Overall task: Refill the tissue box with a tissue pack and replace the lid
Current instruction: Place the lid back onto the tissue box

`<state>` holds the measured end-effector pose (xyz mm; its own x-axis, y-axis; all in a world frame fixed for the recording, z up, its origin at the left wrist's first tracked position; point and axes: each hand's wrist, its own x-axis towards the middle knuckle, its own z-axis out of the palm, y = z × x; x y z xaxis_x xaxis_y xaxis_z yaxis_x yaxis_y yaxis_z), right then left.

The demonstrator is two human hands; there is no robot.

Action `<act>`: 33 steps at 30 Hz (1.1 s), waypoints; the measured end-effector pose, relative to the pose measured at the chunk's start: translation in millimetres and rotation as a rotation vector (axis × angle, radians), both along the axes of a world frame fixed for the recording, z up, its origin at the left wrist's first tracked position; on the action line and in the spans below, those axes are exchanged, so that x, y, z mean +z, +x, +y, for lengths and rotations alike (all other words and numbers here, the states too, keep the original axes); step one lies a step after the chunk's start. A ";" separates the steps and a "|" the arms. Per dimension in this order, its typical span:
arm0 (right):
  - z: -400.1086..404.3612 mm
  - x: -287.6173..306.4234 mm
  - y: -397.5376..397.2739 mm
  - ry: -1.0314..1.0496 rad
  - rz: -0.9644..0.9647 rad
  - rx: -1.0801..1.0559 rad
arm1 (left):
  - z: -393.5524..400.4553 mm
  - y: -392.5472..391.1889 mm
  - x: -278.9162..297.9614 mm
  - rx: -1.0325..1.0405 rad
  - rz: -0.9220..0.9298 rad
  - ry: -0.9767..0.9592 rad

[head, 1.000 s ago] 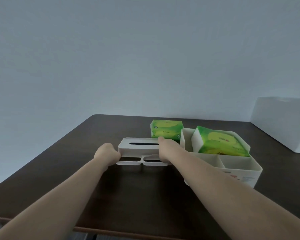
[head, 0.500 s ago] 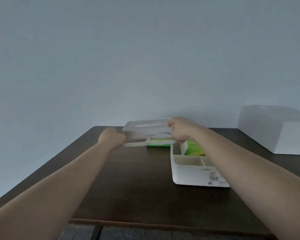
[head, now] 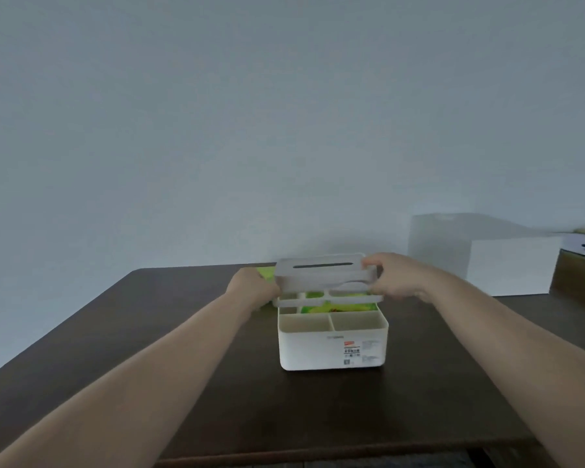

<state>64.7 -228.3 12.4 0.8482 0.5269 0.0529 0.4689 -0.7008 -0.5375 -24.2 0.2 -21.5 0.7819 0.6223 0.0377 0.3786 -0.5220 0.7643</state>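
The left hand grips the lid's left end, a spare green pack just behind it. Between both hands the lid hangs just above the box, whose rear compartment holds the tissue pack. The right hand clasps the right end. Replacing the lid is under way; next it probably needs squaring and lowering evenly.

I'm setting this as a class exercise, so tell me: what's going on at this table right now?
A person is refilling a tissue box. Both hands, the left hand and the right hand, hold the white slotted lid by its ends, just above the white box on the dark table. A green tissue pack already sits in the rear compartment. The lid is not yet seated. A second green pack lies behind the left hand.
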 end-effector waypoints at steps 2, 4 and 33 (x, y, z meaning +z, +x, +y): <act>-10.3 -7.5 0.4 -0.033 0.002 -0.008 | -5.3 1.9 -3.1 -0.063 0.027 -0.073; -16.3 -13.5 -1.0 -0.045 0.000 -0.008 | -8.9 2.1 -4.9 -0.104 0.058 -0.089; -3.8 -46.5 17.7 -0.099 0.007 0.033 | -8.4 0.7 -39.4 -0.008 0.020 0.221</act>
